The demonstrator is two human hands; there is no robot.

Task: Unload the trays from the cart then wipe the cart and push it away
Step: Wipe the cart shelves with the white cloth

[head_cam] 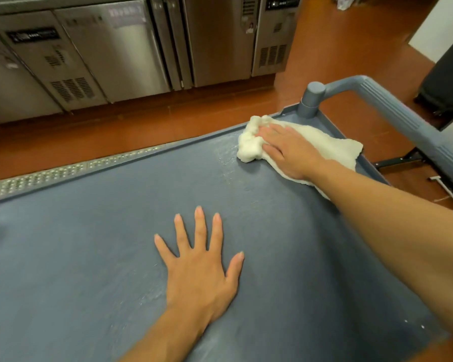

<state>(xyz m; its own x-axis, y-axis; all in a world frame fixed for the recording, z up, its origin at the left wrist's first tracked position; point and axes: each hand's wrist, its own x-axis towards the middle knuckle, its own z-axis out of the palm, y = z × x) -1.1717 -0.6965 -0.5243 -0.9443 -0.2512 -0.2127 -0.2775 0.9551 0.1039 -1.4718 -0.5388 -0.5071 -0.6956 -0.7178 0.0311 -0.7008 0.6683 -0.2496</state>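
The blue-grey cart top point(89, 231) fills most of the view and carries no trays. My right hand point(288, 150) presses flat on a white cloth point(322, 145) at the cart's far right corner, fingers straight. A wet streak point(226, 158) shows on the surface just left of the cloth. My left hand point(202, 267) lies flat on the middle of the cart top with fingers spread. The cart's grey handle point(382, 105) rises from a post at the far right corner and runs along the right side.
Stainless steel under-counter fridges point(110, 48) line the far side across an orange-brown floor point(338, 48). A metal floor drain grate point(50, 176) runs along the cart's far edge. A dark bin point(447, 82) stands at the right.
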